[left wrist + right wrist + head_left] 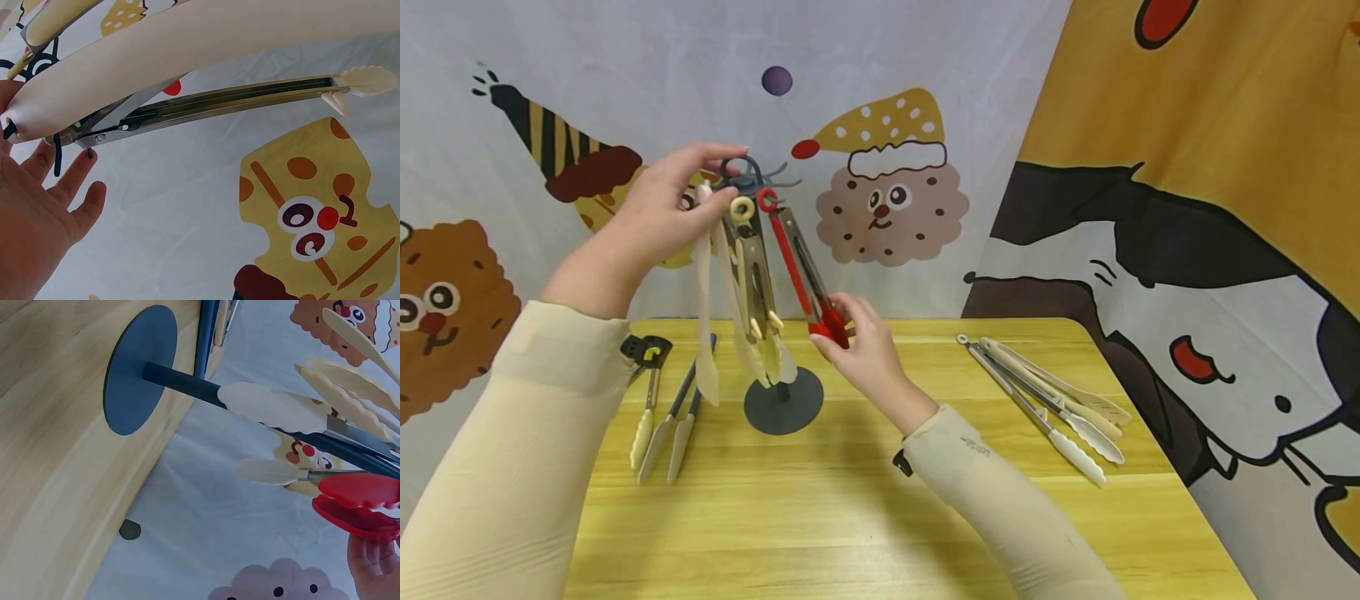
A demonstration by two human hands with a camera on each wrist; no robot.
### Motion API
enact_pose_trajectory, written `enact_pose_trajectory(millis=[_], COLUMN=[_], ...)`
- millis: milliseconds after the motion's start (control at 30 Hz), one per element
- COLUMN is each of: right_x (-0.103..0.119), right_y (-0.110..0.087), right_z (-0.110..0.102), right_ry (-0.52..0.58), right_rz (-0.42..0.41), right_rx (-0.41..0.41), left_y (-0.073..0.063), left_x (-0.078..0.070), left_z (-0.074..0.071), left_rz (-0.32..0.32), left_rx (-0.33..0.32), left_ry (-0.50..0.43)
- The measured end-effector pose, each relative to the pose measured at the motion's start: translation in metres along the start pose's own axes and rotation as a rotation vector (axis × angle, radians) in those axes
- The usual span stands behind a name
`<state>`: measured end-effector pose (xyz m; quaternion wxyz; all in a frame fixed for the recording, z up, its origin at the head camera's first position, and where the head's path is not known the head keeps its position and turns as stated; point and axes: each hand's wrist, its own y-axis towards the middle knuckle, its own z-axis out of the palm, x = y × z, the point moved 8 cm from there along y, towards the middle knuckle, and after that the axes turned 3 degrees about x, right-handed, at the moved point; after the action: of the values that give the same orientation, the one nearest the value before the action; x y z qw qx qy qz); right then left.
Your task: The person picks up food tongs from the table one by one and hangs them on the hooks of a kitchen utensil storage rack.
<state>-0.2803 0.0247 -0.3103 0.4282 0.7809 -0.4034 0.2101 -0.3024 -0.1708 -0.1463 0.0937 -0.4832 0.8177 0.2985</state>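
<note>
My left hand (673, 192) is at the top of a dark rotating utensil stand (784, 402), with thumb and forefinger around its looped top and hooks. In the left wrist view the other fingers of that hand (47, 212) spread loosely behind a pale tong handle (125, 69). Red-tipped tongs (801, 258) hang by their red ring from a hook, tilted out to the right. My right hand (868, 354) grips them at their red heads (359, 490). Cream tongs (758, 292) and a pale flat utensil (705, 325) hang on nearby hooks.
On the wooden table (850, 517), several pale-tipped tongs (1045, 400) lie in a group at right. Grey tongs (677, 425) and yellow-tipped tongs (643, 425) lie at left. A printed cartoon cloth (1000, 75) hangs behind the table.
</note>
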Motion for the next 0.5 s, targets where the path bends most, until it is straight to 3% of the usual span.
enact_pose_trajectory(millis=[500], right_x=[-0.0043], right_y=[0.0037], right_z=[0.0102], right_ry=[-0.099], right_rz=[0.091], right_rx=[0.044], left_y=[-0.0003], left_x=[0.0015], left_z=[0.0012], left_rz=[-0.019], left_rx=[-0.004], left_ry=[-0.019])
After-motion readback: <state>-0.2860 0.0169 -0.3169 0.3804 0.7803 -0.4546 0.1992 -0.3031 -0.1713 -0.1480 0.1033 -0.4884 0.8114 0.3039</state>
